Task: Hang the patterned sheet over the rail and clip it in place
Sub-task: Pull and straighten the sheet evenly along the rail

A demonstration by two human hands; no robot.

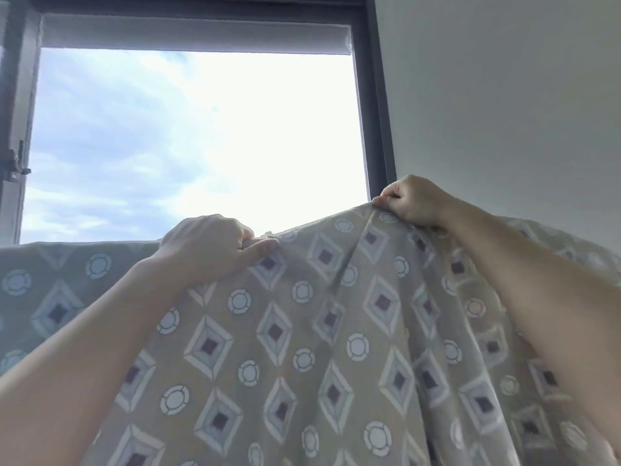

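The patterned sheet (319, 331), beige with white diamonds and rings, fills the lower half of the head view. My left hand (208, 247) pinches its top edge near the middle. My right hand (413, 201) grips the same edge higher up and to the right, lifting a peak of cloth. To the left the sheet's top edge runs flat and level. The rail is hidden behind the cloth. No clip is in view.
A dark-framed window (373, 112) with bright sky stands behind the sheet, a rolled blind (195, 37) across its top. A window latch (15, 166) sits at the left edge. A plain white wall (504, 95) fills the right side.
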